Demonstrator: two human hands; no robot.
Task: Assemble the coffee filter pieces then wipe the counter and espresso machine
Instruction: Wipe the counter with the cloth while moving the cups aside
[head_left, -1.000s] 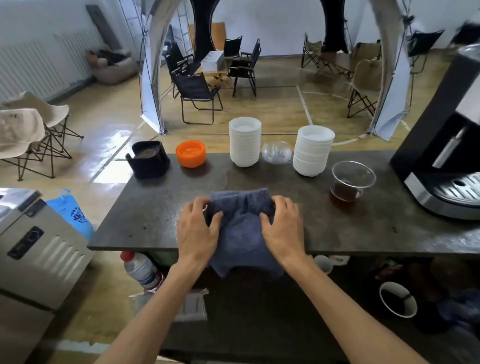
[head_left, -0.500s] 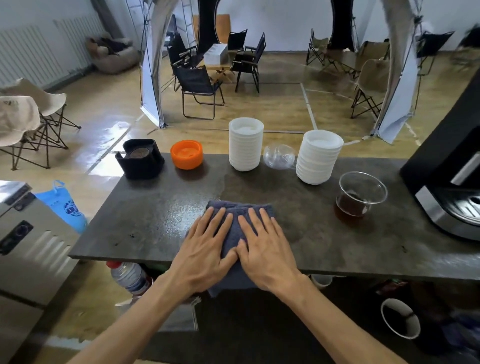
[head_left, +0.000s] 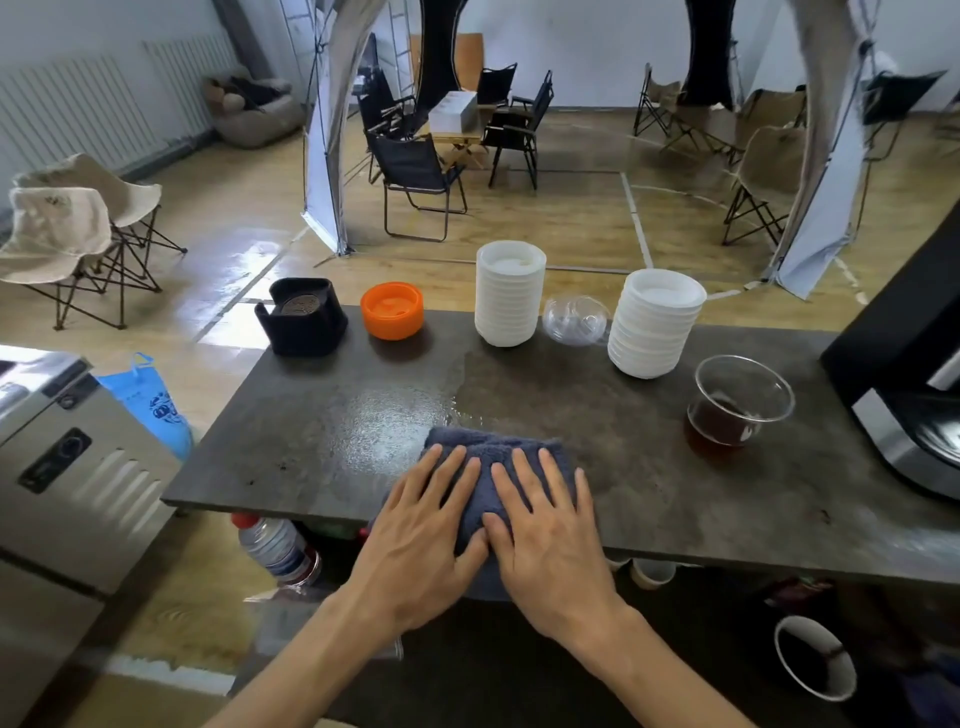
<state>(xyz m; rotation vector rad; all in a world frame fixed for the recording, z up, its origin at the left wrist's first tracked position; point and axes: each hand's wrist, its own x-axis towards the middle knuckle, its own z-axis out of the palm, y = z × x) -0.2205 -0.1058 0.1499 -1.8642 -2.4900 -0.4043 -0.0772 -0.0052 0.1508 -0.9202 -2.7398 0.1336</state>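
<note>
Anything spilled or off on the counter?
Yes. A wet sheen covers the counter just left of the blue cloth. A clear dome lid lies tipped between two white stacks.

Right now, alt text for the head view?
Both hands, left hand and right hand, press flat on a folded blue cloth at the dark counter edge. Behind: white lid stacks, orange lid, cup of coffee.

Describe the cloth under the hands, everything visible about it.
The cloth is dark grey-blue terry, folded into a thick pad. It lies flat on the counter at the near edge, its near end hanging over. The left hand and right hand press on it, palms down, fingers spread. A wet sheen on the counter lies just to its left.
</note>
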